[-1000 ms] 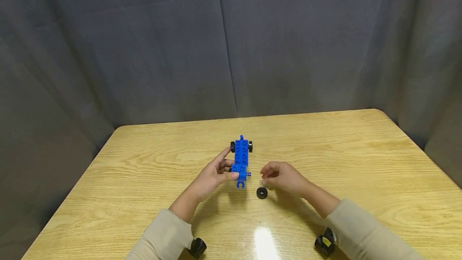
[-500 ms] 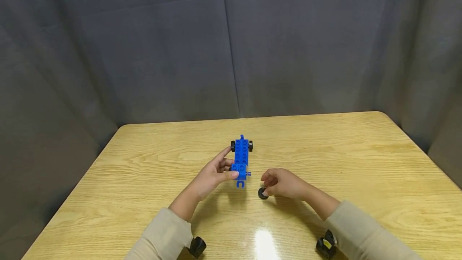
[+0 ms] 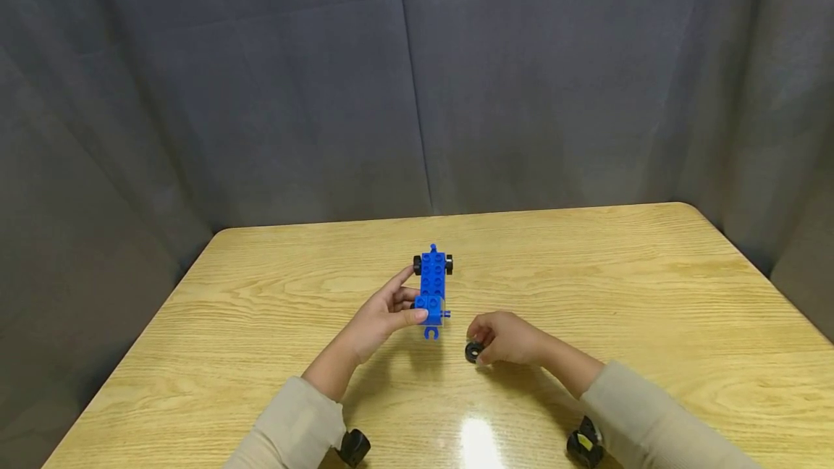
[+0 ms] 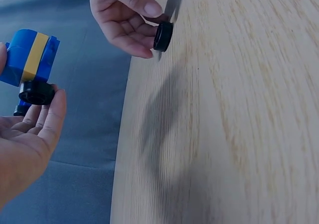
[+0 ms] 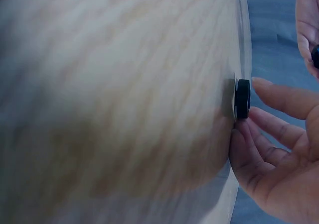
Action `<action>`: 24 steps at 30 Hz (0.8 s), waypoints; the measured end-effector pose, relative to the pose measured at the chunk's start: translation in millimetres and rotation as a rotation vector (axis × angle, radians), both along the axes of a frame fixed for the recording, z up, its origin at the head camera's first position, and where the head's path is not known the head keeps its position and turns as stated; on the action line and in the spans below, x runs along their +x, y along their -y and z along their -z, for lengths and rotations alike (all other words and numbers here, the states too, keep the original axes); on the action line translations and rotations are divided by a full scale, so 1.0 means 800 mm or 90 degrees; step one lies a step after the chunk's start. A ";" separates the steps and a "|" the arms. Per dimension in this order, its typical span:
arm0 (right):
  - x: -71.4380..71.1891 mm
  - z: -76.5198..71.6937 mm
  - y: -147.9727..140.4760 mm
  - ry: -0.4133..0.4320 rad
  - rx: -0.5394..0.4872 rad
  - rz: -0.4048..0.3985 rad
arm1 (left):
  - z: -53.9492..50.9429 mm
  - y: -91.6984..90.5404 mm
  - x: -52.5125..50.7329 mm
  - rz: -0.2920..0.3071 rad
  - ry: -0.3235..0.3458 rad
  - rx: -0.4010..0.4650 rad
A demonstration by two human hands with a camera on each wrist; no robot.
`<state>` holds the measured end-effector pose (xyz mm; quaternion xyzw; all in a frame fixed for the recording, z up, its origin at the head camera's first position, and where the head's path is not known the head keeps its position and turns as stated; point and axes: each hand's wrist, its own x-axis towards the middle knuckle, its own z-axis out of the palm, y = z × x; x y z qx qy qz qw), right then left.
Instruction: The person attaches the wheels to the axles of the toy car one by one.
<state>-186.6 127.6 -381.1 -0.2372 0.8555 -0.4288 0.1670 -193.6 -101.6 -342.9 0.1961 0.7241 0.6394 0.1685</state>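
My left hand (image 3: 386, 318) holds a blue toy-brick car chassis (image 3: 433, 277) above the table, thumb on its near end. Black wheels (image 3: 449, 264) sit on both sides of its far end; a bare axle stub (image 3: 446, 314) juts out at the near right. Another black wheel (image 4: 37, 92) and a yellow layer (image 4: 35, 56) show in the left wrist view. At right, my right hand (image 3: 511, 339) has curled fingers and thumb at the edge of a loose black toy wheel (image 3: 473, 352), at the tabletop. The right wrist view shows this wheel (image 5: 242, 99) edge-on by the fingertips.
The wood-grain table (image 3: 625, 273) extends around both hands. Grey curtains (image 3: 293, 93) hang behind it and along its sides. Black wrist cameras (image 3: 354, 447) are worn beneath both beige sleeves (image 3: 293, 422).
My right hand has come down and nearer, its thumb and fingers closing around the loose wheel, which has shifted slightly. My left hand keeps holding the chassis, nearly still.
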 end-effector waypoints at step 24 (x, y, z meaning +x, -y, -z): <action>0.000 -0.009 0.013 -0.098 0.118 -0.060 | 0.000 0.002 0.001 0.003 0.008 0.021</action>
